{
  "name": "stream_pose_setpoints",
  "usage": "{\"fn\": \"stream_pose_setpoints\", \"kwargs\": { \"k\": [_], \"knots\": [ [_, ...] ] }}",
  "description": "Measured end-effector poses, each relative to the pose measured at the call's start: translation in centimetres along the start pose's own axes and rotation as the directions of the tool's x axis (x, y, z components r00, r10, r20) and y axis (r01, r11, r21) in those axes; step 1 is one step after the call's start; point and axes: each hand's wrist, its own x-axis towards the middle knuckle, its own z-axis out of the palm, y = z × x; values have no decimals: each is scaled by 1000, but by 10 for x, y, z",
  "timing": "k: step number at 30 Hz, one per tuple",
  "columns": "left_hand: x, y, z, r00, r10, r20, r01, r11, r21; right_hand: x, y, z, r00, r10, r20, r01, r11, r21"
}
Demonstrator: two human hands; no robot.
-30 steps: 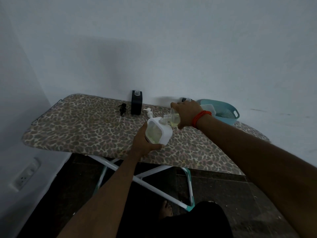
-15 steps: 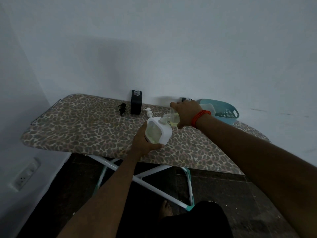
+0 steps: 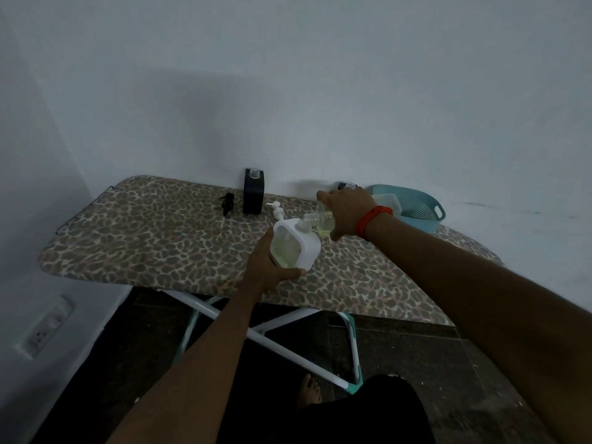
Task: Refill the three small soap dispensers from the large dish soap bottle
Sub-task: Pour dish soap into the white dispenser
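Nothing moved; right hand tilts bottle onto left hand's dispenser

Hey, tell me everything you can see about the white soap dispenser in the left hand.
The white soap dispenser is a squarish, plastic-looking body with rounded corners and a clear front panel showing pale yellow-green liquid inside. Its pump is off. It is tilted over the leopard-print ironing board, near the front edge. The left hand grips it from below, and the mouth of the clear bottle, tipped by the right hand, meets its top opening.
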Motion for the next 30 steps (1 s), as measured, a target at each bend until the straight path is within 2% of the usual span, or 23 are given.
{"fn": "stream_pose_setpoints", "kwargs": {
  "k": [30],
  "knots": [
    [1, -2, 0, 1000, -1, 10, 1, 1000, 12, -1, -1, -4, 1000, 3, 24, -2, 1000, -17]
  ]
}}
